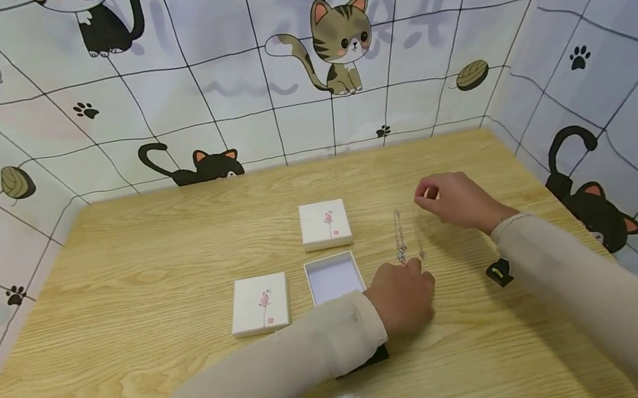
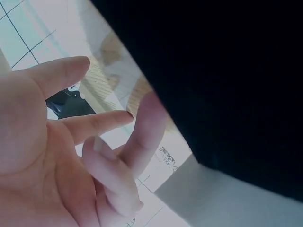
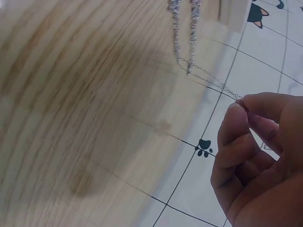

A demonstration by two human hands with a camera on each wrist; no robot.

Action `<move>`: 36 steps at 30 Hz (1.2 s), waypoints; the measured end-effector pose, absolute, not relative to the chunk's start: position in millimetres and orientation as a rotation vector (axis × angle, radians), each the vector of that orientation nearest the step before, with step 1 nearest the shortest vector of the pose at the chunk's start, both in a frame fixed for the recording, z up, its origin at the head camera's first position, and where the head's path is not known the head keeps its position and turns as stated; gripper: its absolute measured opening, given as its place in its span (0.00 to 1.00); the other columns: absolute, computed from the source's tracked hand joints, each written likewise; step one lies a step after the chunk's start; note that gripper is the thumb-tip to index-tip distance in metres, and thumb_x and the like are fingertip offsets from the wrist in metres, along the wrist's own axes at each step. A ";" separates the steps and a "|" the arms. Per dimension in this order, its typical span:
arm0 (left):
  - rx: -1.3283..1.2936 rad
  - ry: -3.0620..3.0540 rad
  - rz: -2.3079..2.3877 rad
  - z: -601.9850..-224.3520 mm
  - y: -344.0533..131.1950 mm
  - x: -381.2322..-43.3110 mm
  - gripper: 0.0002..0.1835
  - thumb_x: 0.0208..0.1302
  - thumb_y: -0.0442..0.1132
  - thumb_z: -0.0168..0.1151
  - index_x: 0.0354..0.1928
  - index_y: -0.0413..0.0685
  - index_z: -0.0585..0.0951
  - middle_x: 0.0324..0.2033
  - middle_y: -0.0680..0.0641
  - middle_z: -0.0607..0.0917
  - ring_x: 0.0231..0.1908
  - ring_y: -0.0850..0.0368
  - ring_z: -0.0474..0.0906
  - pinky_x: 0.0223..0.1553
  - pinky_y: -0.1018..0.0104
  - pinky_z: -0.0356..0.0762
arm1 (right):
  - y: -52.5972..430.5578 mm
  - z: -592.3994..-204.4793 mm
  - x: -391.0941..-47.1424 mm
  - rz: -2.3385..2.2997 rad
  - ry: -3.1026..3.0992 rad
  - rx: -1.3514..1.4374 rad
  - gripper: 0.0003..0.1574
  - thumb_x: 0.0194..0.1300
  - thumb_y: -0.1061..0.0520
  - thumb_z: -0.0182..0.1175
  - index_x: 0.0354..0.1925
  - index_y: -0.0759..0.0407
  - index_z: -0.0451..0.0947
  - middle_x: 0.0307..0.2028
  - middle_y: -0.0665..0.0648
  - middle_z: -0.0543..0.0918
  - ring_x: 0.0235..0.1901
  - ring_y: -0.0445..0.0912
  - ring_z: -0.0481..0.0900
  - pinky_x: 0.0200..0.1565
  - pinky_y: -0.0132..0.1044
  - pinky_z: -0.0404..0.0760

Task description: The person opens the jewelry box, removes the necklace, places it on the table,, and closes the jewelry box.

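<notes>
In the head view my right hand (image 1: 455,201) is at the right of the table. Its thumb and index finger pinch the end of a thin chain (image 1: 419,233), also seen running from the fingertips in the right wrist view. Left of it lies a thicker, sparkling silver chain (image 1: 400,235), doubled into two strands (image 3: 193,33). My left hand (image 1: 402,297) is low over the table, fingertips close to the lower ends of both chains. In the left wrist view its fingers (image 2: 94,124) are loosely bent, with nothing visible between them; a dark shape hides part of that view.
A white lidded box (image 1: 325,224) with a pink flower stands behind an open white box (image 1: 334,277). Another flower-printed box (image 1: 259,304) is at the left. A small black item (image 1: 499,273) lies near the right forearm. A dark flat thing (image 1: 370,360) shows under the left sleeve.
</notes>
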State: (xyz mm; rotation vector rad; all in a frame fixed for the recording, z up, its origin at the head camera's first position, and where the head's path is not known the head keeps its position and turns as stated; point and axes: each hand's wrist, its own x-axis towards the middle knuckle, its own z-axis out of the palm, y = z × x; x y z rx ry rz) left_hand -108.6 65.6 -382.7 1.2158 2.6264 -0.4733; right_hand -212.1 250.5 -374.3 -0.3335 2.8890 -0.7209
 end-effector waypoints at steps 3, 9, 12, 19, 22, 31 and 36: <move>1.223 2.629 -0.477 -382.6 65.5 -108.4 0.21 0.72 0.62 0.51 0.54 0.59 0.79 0.46 0.55 0.78 0.27 0.64 0.75 0.23 0.69 0.76 | 248.3 -378.9 -219.7 -0.639 2.908 -0.354 0.13 0.74 0.53 0.56 0.45 0.60 0.82 0.35 0.60 0.84 0.23 0.46 0.76 0.28 0.38 0.74; 1.219 2.659 -0.460 -381.4 67.4 -111.4 0.26 0.72 0.61 0.49 0.63 0.56 0.75 0.49 0.54 0.80 0.32 0.64 0.78 0.26 0.70 0.78 | 245.5 -388.0 -231.9 -0.537 2.930 -0.361 0.11 0.73 0.54 0.57 0.43 0.59 0.82 0.33 0.58 0.84 0.25 0.47 0.75 0.29 0.39 0.73; 1.187 2.682 -0.416 -381.9 71.6 -116.6 0.31 0.71 0.62 0.51 0.68 0.53 0.72 0.52 0.53 0.80 0.35 0.64 0.81 0.28 0.69 0.80 | 243.7 -391.2 -235.5 -0.519 2.912 -0.349 0.10 0.72 0.55 0.58 0.42 0.59 0.82 0.34 0.58 0.83 0.26 0.47 0.75 0.30 0.39 0.72; 1.084 2.702 -0.356 -387.9 83.0 -130.2 0.26 0.71 0.62 0.52 0.58 0.52 0.77 0.42 0.53 0.78 0.31 0.65 0.75 0.27 0.68 0.80 | 241.2 -396.7 -241.7 -0.498 2.882 -0.351 0.08 0.71 0.56 0.60 0.40 0.59 0.83 0.34 0.58 0.84 0.27 0.47 0.75 0.31 0.40 0.73; 1.081 2.698 -0.401 -388.9 84.8 -132.1 0.24 0.71 0.62 0.52 0.55 0.53 0.78 0.40 0.54 0.76 0.31 0.65 0.72 0.25 0.68 0.79 | 241.2 -400.5 -245.7 -0.490 2.868 -0.350 0.07 0.71 0.57 0.60 0.40 0.58 0.83 0.33 0.58 0.84 0.26 0.47 0.75 0.30 0.39 0.73; 1.057 2.638 -0.315 -384.1 84.6 -125.8 0.31 0.70 0.63 0.52 0.67 0.52 0.73 0.46 0.53 0.76 0.25 0.65 0.74 0.23 0.69 0.77 | 243.5 -408.3 -255.5 -0.451 2.895 -0.334 0.06 0.70 0.55 0.61 0.38 0.56 0.81 0.33 0.56 0.84 0.24 0.47 0.74 0.29 0.39 0.71; 1.050 2.636 -0.305 -383.2 85.4 -126.6 0.28 0.71 0.63 0.51 0.63 0.54 0.75 0.44 0.54 0.76 0.26 0.64 0.75 0.26 0.68 0.78 | 245.6 -410.5 -257.7 -0.466 2.877 -0.321 0.07 0.70 0.54 0.61 0.38 0.57 0.80 0.30 0.55 0.83 0.23 0.46 0.74 0.27 0.39 0.71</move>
